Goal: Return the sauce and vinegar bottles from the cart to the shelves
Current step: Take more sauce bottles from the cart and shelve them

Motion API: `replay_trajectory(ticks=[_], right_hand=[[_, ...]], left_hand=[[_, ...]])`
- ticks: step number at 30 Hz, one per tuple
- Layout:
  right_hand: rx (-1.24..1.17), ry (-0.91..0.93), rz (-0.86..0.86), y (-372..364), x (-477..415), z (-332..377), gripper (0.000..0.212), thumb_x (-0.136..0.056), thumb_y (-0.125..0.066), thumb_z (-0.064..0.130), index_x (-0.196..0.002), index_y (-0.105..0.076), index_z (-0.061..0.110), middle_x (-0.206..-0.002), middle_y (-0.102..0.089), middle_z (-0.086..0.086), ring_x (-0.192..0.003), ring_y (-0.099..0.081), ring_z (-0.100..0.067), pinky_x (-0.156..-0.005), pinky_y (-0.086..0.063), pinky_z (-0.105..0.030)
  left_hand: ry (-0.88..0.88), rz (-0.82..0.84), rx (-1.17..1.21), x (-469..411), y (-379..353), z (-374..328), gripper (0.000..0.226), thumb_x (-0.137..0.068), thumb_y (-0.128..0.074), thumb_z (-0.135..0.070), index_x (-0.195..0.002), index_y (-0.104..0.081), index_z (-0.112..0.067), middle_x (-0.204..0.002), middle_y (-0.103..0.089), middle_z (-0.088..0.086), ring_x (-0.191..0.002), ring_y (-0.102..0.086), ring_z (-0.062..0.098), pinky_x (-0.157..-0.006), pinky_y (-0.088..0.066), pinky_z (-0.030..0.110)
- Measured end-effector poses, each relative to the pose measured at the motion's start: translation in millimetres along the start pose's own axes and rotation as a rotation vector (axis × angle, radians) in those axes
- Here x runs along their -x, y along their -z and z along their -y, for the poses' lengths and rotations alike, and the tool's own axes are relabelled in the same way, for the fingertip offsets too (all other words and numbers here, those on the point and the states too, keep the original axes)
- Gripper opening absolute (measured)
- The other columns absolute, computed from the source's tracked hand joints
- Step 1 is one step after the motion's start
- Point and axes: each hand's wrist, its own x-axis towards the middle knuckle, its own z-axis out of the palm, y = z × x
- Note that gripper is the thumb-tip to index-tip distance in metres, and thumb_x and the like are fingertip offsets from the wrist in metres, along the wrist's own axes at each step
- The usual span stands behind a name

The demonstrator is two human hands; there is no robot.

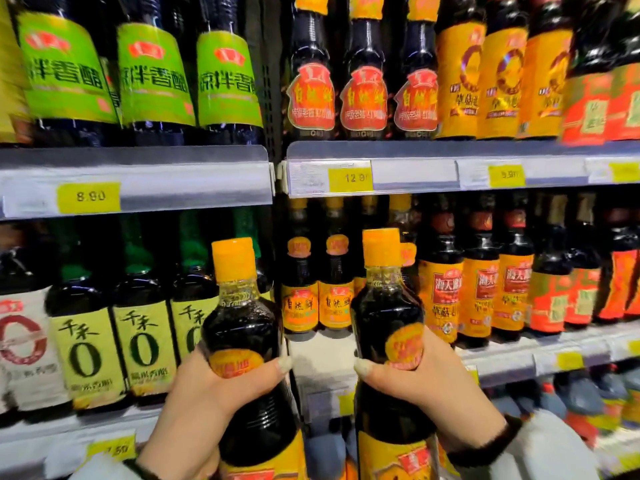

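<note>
The left hand (211, 393) grips the left bottle (242, 327) of dark sauce round its shoulder, with fingers and thumb curled about it. The right hand (429, 382) grips the right bottle (388, 306) in the same way. Both bottles are upright, long axis vertical, orange caps pointing up. They are side by side but apart, near, in front of the stocked shelf (512, 358).

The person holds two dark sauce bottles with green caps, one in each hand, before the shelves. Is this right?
Only the cap colour is wrong: both caps are orange, not green. The head view shows the left hand gripping one dark orange-labelled sauce bottle and the right hand gripping its twin, before the shelves.
</note>
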Motion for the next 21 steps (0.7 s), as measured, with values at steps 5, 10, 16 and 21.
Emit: replay_trajectory(ticks=[5,10,16,21], right_hand=[[-0.043,0.029,0.013,0,-29,-4,0.033,-0.052,-0.073,0.018,-0.082,-0.060,0.016,-0.062,-0.070,0.014,-0.059,-0.063,0.004,-0.053,-0.046,-0.010],[-0.069,0.017,0.006,-1,-50,-10,0.028,-0.055,-0.075,0.019,-0.079,-0.062,0.013,-0.062,-0.069,0.007,-0.063,-0.065,-0.005,-0.054,-0.048,-0.014],[-0.083,0.033,0.009,6,-70,-15,0.024,-0.066,-0.075,0.011,-0.083,-0.059,0.013,-0.058,-0.067,0.009,-0.059,-0.064,-0.003,-0.052,-0.047,-0.012],[-0.078,0.056,0.035,9,-91,-11,0.035,-0.061,-0.073,0.020,-0.092,-0.061,0.009,-0.063,-0.066,0.008,-0.066,-0.065,-0.008,-0.059,-0.050,-0.016]], left_hand=[[-0.006,0.051,-0.007,-20,4,3,0.051,-0.028,-0.075,-0.038,-0.075,-0.068,-0.019,-0.071,-0.074,-0.004,-0.072,-0.068,0.019,-0.075,-0.050,0.036],[-0.019,0.109,0.002,-38,8,8,0.043,-0.031,-0.075,-0.039,-0.073,-0.071,-0.035,-0.074,-0.074,-0.005,-0.067,-0.070,0.008,-0.072,-0.048,0.032],[-0.057,0.119,-0.036,-54,11,25,0.048,-0.034,-0.079,-0.038,-0.081,-0.070,-0.032,-0.082,-0.075,0.000,-0.077,-0.071,0.016,-0.075,-0.052,0.038],[-0.063,0.105,-0.052,-68,21,42,0.049,-0.047,-0.083,-0.034,-0.093,-0.068,-0.025,-0.092,-0.074,0.006,-0.087,-0.070,0.024,-0.081,-0.054,0.047]])
